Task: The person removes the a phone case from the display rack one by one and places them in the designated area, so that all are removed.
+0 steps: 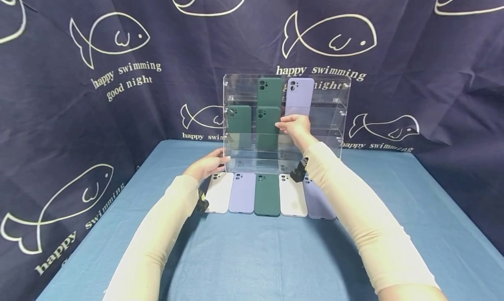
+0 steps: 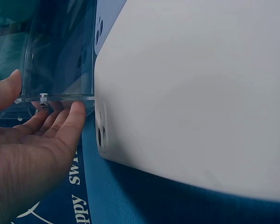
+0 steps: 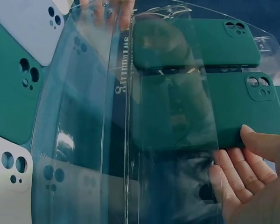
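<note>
A clear acrylic tiered display rack (image 1: 244,165) stands on the table. My left hand (image 1: 208,163) grips its left side panel, thumb on one face and fingers on the other in the left wrist view. My right hand (image 1: 297,128) pinches the right edge of a green phone case (image 1: 268,121) in the middle tier, thumb (image 3: 253,140) on the rim. Beside it on that tier stands another green phone case (image 1: 240,117). Higher up are a third green case (image 1: 269,90) and a lilac phone case (image 1: 300,91), the latter's lower part partly behind my right hand.
In front of the rack lies a row of cases: white (image 1: 218,196), lilac (image 1: 242,196), green (image 1: 267,198), white (image 1: 294,200) and lilac (image 1: 320,204), the last partly under my right forearm. Blue cloth (image 1: 252,257) covers the table. A dark fish-print curtain (image 1: 212,43) hangs behind.
</note>
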Demonstrator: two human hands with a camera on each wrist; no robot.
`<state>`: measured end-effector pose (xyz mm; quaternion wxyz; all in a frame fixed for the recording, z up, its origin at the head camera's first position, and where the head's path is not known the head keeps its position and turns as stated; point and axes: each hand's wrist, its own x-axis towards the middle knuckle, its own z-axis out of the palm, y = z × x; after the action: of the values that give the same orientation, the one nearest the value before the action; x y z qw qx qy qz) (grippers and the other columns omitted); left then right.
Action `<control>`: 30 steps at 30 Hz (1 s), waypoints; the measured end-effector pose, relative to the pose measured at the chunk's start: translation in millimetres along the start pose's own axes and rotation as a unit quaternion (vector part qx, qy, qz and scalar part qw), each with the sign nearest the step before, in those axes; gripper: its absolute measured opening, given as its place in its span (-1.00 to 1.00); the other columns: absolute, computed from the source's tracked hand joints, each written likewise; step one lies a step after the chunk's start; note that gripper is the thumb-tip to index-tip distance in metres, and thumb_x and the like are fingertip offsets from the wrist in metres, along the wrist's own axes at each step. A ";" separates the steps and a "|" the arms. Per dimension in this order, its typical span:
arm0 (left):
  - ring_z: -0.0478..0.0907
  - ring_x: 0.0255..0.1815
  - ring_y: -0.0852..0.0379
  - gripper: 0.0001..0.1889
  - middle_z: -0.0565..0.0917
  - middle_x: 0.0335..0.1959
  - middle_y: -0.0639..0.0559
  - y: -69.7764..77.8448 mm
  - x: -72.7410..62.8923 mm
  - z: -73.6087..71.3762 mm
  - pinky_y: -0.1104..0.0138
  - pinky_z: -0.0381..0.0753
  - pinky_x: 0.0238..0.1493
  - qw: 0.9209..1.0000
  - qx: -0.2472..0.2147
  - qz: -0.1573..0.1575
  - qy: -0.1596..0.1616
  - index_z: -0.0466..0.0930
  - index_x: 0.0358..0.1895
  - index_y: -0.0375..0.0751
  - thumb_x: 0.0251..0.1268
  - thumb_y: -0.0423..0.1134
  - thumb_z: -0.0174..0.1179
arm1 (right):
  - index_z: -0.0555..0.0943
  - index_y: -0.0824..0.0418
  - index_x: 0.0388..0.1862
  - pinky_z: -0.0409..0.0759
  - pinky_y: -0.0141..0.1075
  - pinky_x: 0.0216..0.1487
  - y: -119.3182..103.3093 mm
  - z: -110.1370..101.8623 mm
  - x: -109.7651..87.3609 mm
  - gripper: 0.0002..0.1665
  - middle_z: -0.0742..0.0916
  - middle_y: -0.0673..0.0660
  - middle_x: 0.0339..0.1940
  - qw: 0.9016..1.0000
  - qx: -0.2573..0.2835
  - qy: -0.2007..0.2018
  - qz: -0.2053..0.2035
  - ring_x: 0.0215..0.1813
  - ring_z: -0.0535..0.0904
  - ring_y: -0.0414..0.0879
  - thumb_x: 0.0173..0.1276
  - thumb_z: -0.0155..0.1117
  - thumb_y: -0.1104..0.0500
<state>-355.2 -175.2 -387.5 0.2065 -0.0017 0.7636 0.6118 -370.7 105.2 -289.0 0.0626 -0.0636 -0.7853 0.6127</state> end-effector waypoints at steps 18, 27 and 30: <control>-0.04 0.58 -0.07 -0.30 -0.14 0.59 -0.10 0.1 -0.9 1.2 0.16 0.20 0.59 1.000 -0.006 0.002 0.005 -0.21 0.58 -0.09 0.53 -0.24 -0.05 | 0.66 0.33 0.01 0.72 -0.48 -0.19 2.5 1.7 -5.4 -0.62 0.74 0.25 0.01 0.999 -0.029 0.004 -0.024 -0.42 0.61 -0.32 0.24 0.42 0.20; 0.00 0.57 -0.10 -0.30 -0.13 0.59 -0.11 -0.5 -1.2 -0.1 0.13 0.26 0.56 1.000 -0.007 -0.012 0.009 -0.20 0.57 -0.10 0.52 -0.26 -0.04 | 0.65 0.35 0.03 0.70 -0.55 -0.28 -1.8 -1.6 -6.6 -0.61 0.75 0.25 -0.03 0.999 0.021 0.011 -0.046 -0.37 0.66 -0.24 0.24 0.41 0.23; 0.01 0.57 -0.09 -0.30 -0.11 0.59 -0.11 1.3 -1.1 -0.3 0.13 0.26 0.56 1.000 -0.006 -0.009 0.010 -0.18 0.57 -0.09 0.52 -0.24 -0.02 | 0.66 0.38 -0.02 0.70 -0.56 -0.33 -8.9 -4.2 -6.6 -0.64 0.79 0.13 -0.24 0.996 0.063 0.027 -0.059 -0.37 0.68 -0.24 0.22 0.43 0.26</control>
<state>-354.6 -175.4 -385.8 0.2043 -0.0155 0.7619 0.6145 -363.6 105.9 -279.5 0.1234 -0.0293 -0.7456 0.6543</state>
